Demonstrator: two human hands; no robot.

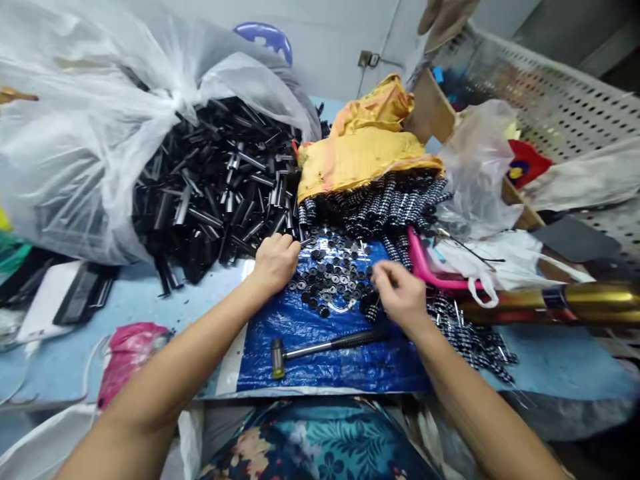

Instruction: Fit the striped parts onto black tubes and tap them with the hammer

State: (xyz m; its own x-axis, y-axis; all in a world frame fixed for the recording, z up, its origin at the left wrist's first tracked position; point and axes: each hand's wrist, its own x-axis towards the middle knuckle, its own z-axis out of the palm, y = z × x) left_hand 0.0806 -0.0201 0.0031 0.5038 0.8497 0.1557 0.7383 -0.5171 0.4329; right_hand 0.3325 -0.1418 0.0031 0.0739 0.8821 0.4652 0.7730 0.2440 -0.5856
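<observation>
Small black discs (337, 277) scattered at centre of frame, on blue sheet (265, 353). Left hand (277, 265) just left of discs, at edge of black tubes (215, 200); fingers curled, cannot tell if clamped on anything. Right hand (400, 293) at discs' right side; fingers bent inward, grip unclear. Hammer (320, 347) lying below discs. Ribbed rods (385, 207) spilling from yellow sack (370, 160), upper centre-right. Clear plastic bag (75, 160) around tubes, upper left.
</observation>
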